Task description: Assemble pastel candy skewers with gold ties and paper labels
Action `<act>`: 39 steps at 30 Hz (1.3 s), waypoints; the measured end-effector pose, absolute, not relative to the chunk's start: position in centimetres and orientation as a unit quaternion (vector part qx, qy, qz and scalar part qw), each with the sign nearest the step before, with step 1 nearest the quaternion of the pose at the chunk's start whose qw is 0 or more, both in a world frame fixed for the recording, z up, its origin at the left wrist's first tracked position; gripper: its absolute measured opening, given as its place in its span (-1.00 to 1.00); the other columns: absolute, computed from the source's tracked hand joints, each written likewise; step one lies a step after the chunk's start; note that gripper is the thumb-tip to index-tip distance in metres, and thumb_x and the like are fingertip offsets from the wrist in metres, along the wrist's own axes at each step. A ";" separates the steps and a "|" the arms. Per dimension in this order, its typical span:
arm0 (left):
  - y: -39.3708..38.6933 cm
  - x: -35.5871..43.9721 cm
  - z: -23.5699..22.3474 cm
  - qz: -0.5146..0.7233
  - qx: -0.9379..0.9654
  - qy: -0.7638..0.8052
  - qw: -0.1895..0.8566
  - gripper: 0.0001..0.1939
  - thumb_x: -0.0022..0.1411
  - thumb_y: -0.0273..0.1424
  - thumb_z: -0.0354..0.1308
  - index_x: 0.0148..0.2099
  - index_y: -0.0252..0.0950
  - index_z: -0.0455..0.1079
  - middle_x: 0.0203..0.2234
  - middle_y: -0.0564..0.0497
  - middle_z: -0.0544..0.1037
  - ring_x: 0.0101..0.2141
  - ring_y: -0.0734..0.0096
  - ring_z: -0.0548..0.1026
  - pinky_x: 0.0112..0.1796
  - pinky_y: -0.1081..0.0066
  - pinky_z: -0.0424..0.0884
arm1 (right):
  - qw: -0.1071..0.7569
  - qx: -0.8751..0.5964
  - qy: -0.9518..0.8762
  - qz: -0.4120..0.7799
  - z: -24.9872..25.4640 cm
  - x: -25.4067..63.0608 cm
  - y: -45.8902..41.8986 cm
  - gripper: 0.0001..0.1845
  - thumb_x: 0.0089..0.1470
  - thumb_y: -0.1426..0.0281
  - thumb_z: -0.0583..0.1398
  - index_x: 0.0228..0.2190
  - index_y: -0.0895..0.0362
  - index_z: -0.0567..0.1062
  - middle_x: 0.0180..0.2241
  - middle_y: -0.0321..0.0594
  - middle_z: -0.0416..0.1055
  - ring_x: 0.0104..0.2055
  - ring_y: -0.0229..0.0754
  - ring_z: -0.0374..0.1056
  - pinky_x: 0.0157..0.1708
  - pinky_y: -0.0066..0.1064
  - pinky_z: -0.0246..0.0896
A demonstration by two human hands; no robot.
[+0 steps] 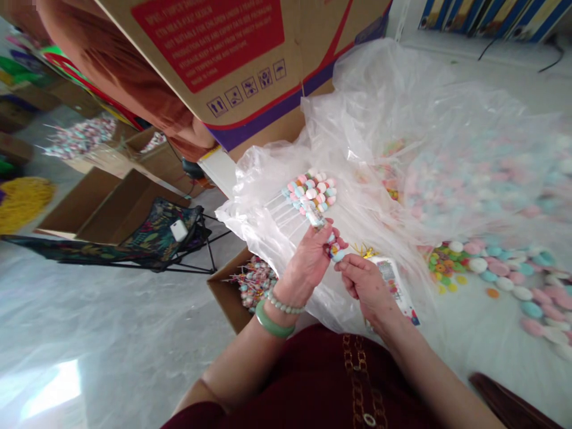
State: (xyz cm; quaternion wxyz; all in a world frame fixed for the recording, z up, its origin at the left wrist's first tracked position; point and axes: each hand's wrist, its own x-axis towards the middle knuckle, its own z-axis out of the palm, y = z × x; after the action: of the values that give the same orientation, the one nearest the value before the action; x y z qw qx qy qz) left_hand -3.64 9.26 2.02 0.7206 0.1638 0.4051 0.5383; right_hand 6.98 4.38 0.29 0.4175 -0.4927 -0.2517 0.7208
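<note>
Several cartons [277,128], a seemingly white table [476,348]

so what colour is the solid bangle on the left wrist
The bangle is green, slightly milky, and shows best in the head view.

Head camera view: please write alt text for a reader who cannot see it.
The left hand and right hand hold what looks like a wrapped sweet over crumpled plastic sheeting. Beyond lie sweets on white sticks; at right, loose pastel sweets; at lower left, an open carton of sweets.
</note>
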 end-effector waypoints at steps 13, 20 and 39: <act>10.0 -5.1 1.4 0.499 0.103 0.302 0.805 -0.73 0.11 -0.37 0.21 -0.11 -0.28 0.37 -0.35 0.00 0.50 -0.29 0.31 0.52 -0.11 0.15 0.41 | 0.330 -0.271 -0.139 0.894 0.4 8.8 4.6 -0.81 -0.01 0.27 0.21 -0.42 0.14 0.39 -0.75 -0.58 -0.03 -0.79 -0.49 -0.29 -0.81 -0.58 -0.39; 10.2 -4.8 1.7 0.549 0.127 0.361 0.743 -0.84 0.12 -0.47 0.19 -0.20 -0.30 0.36 -0.41 0.05 0.49 -0.29 0.32 0.54 -0.14 0.20 0.43 | 0.420 -0.599 -0.451 0.512 0.4 8.1 4.1 -0.92 -0.02 0.36 0.18 -0.51 0.08 0.40 -0.60 -0.39 0.26 -0.58 -0.33 0.14 -0.58 -0.48 0.02; 10.3 -4.4 1.8 0.547 0.113 0.408 0.723 -0.85 0.13 -0.37 0.20 -0.28 -0.35 0.37 -0.52 0.08 0.43 -0.48 0.46 0.50 -0.26 0.31 0.46 | 0.354 -0.304 -0.066 0.882 -0.2 8.5 5.1 -0.86 -0.18 0.47 0.31 -0.52 0.22 0.42 -0.67 -0.47 0.12 -0.71 -0.52 -0.14 -0.78 -0.66 -0.26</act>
State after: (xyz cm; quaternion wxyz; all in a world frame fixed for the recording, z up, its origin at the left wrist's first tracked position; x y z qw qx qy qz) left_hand -4.41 10.29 1.79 0.7225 0.1132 0.4080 0.5465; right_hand 8.52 5.12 -0.20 0.3536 -0.3040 -0.0662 0.8822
